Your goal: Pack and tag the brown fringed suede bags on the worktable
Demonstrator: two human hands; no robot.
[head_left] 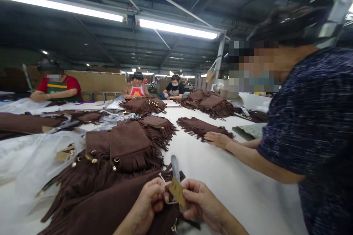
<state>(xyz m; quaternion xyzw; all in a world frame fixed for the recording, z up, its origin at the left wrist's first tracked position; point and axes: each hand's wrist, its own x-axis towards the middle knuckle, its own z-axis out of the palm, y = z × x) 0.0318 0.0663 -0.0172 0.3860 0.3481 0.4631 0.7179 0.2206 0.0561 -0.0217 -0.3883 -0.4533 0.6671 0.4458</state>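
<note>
A brown fringed suede bag lies under my hands at the near edge of the white table. My left hand is closed, pinching a thin white string that loops to a small tan paper tag. My right hand is closed on that tag, thumb and fingers pinching its right edge. A grey strip sticks up just behind the tag. More brown fringed bags are piled right beyond my hands.
A person in a dark patterned top stands close on the right, a hand resting flat by a fringed piece. Three other people work at the far side. Bag stacks, clear plastic wrapping and loose tags cover the left.
</note>
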